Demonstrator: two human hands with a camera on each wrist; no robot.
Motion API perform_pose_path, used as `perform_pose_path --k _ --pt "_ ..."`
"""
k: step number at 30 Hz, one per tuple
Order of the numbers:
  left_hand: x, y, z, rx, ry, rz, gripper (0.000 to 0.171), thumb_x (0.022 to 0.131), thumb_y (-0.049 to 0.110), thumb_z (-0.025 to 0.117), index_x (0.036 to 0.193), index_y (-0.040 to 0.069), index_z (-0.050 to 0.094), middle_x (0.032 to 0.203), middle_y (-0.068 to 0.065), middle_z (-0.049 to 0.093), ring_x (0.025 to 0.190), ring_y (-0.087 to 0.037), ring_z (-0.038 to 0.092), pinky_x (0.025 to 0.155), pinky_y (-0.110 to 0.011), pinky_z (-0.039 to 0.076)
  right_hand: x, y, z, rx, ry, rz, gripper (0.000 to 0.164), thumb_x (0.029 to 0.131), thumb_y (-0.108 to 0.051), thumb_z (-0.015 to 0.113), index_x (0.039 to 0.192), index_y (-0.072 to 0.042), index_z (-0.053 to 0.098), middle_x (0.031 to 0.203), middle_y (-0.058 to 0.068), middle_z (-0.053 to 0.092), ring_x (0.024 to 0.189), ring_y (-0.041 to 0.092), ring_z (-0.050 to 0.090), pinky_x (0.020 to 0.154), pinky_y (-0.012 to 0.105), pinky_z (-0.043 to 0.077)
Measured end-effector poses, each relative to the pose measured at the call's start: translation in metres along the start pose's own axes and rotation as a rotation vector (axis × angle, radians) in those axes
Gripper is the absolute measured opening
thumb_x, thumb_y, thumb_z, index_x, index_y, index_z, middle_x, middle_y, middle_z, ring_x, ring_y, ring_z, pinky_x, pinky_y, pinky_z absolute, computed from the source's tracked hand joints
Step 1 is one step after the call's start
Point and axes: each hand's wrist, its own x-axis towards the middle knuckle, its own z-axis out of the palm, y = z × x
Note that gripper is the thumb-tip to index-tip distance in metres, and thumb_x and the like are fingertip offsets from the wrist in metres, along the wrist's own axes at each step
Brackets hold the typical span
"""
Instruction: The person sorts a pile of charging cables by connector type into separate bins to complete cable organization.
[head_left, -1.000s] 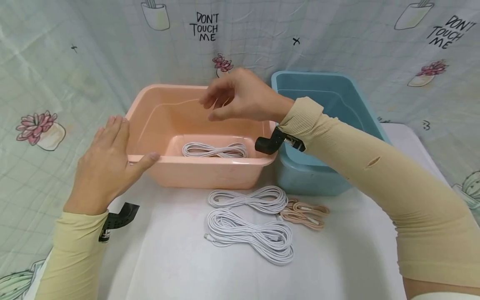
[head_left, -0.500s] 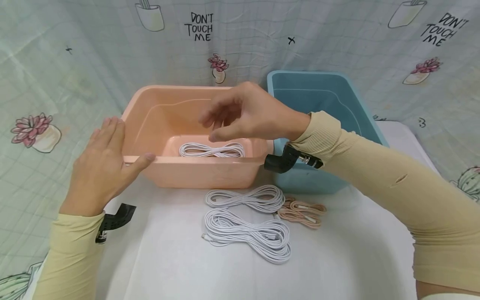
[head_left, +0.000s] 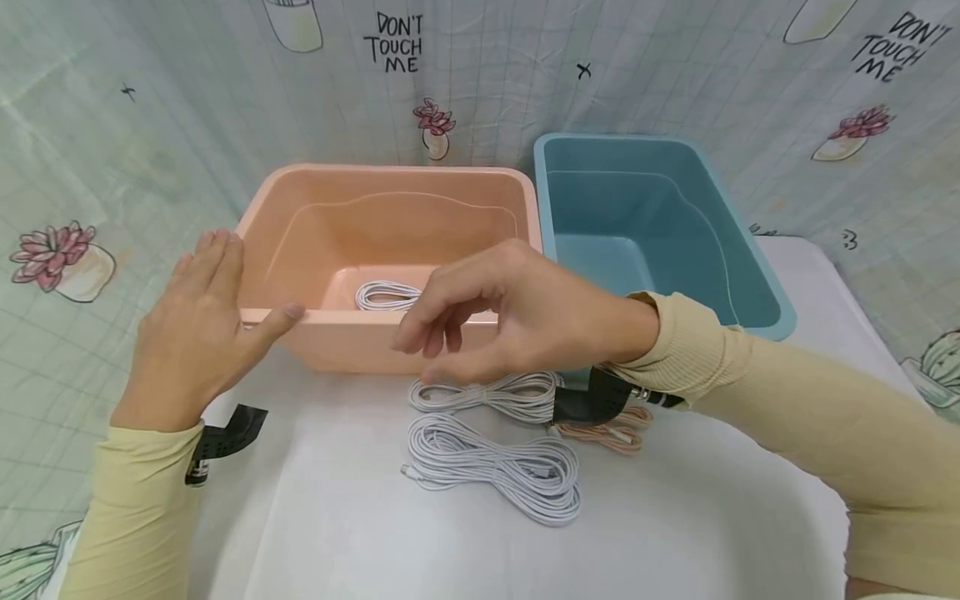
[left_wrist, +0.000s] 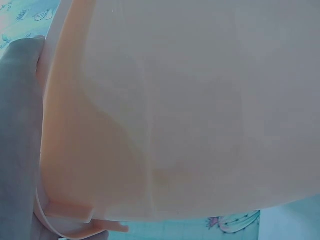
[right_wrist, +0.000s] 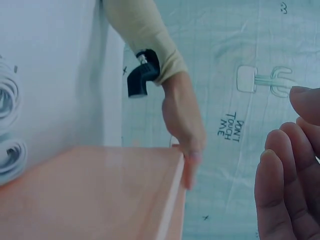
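Note:
My left hand [head_left: 197, 325] rests on the left front corner of the peach plastic bin [head_left: 390, 337], fingers straight along the side rim and thumb over the front rim. In the head view my right hand [head_left: 517, 312] hovers before the bin's front wall, fingers loosely bent and holding nothing. Inside the bin lies a bundled white cable [head_left: 386, 295], partly hidden by that hand. Two more white cable bundles lie on the table, a nearer one [head_left: 498, 467] and a farther one [head_left: 517, 398]. A tan cable bundle [head_left: 618, 429] beside them is partly covered by the right wrist camera.
A blue plastic bin [head_left: 600, 254] stands right of the peach one. Both stand on a white-covered table [head_left: 360, 533]. A printed curtain [head_left: 480, 75] hangs behind and along the sides.
My right hand has moved from above the peach bin toward me, down past its front rim, over the cables on the table. The left hand has stayed on the corner.

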Motion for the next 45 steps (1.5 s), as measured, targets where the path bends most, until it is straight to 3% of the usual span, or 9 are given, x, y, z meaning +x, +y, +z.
perform_pose_path --k 6,16,19,23,29,40,45 --pt "0.000 -0.002 0.000 -0.021 0.033 0.019 0.104 0.095 0.069 0.054 0.164 -0.001 0.021 0.170 -0.026 0.023 0.160 -0.044 0.021 0.125 -0.068 0.023 -0.011 0.005 0.011 -0.018 -0.016 -0.035 0.020 0.085 -0.010 0.084 0.104 -0.009 0.079 0.093 -0.003 0.075 0.085 0.008 0.067 0.077 0.027 0.060" --pt "0.001 0.000 -0.001 -0.011 0.032 0.006 0.103 0.095 0.071 0.052 0.164 0.000 0.021 0.172 -0.023 0.021 0.161 -0.042 0.020 0.120 -0.074 0.025 -0.033 0.021 0.034 -0.032 -0.064 -0.102 0.017 0.089 -0.012 0.081 0.106 -0.011 0.078 0.098 -0.004 0.078 0.086 0.004 0.065 0.079 0.020 0.059" --pt "0.001 0.001 -0.001 -0.012 0.035 0.010 0.104 0.095 0.071 0.052 0.164 0.000 0.021 0.171 -0.024 0.023 0.161 -0.041 0.020 0.126 -0.067 0.023 -0.038 0.027 0.041 -0.071 -0.071 -0.111 0.016 0.090 -0.012 0.080 0.105 -0.013 0.078 0.095 -0.006 0.077 0.085 0.002 0.063 0.079 0.017 0.057" --pt "0.000 0.000 -0.001 -0.013 0.043 0.022 0.105 0.094 0.072 0.053 0.163 -0.001 0.022 0.170 -0.025 0.025 0.161 -0.040 0.021 0.132 -0.057 0.019 -0.046 0.035 0.050 -0.140 -0.058 -0.096 0.016 0.091 -0.013 0.079 0.106 -0.014 0.078 0.094 -0.007 0.075 0.089 0.000 0.064 0.084 0.013 0.056" --pt "0.000 0.000 -0.001 -0.009 0.032 0.018 0.105 0.094 0.072 0.051 0.163 -0.001 0.022 0.170 -0.025 0.024 0.162 -0.040 0.020 0.132 -0.056 0.018 -0.056 0.051 0.063 -0.230 -0.027 -0.085 0.019 0.091 -0.012 0.078 0.109 -0.014 0.077 0.097 -0.007 0.076 0.094 -0.003 0.068 0.088 0.008 0.054" --pt "0.001 0.001 0.000 -0.010 0.035 0.024 0.105 0.094 0.073 0.052 0.164 0.001 0.023 0.170 -0.024 0.026 0.162 -0.038 0.020 0.132 -0.056 0.019 -0.076 0.076 0.080 -0.219 -0.044 0.035 0.025 0.088 -0.016 0.082 0.113 -0.015 0.077 0.104 -0.004 0.077 0.097 0.003 0.070 0.090 0.011 0.055" --pt "0.000 0.001 0.000 -0.015 0.048 0.033 0.105 0.094 0.073 0.052 0.163 0.000 0.025 0.169 -0.025 0.028 0.161 -0.039 0.021 0.133 -0.054 0.018 -0.081 0.085 0.083 -0.226 -0.050 0.044 0.028 0.088 -0.016 0.082 0.115 -0.015 0.076 0.106 -0.005 0.076 0.098 0.002 0.069 0.090 0.012 0.055"
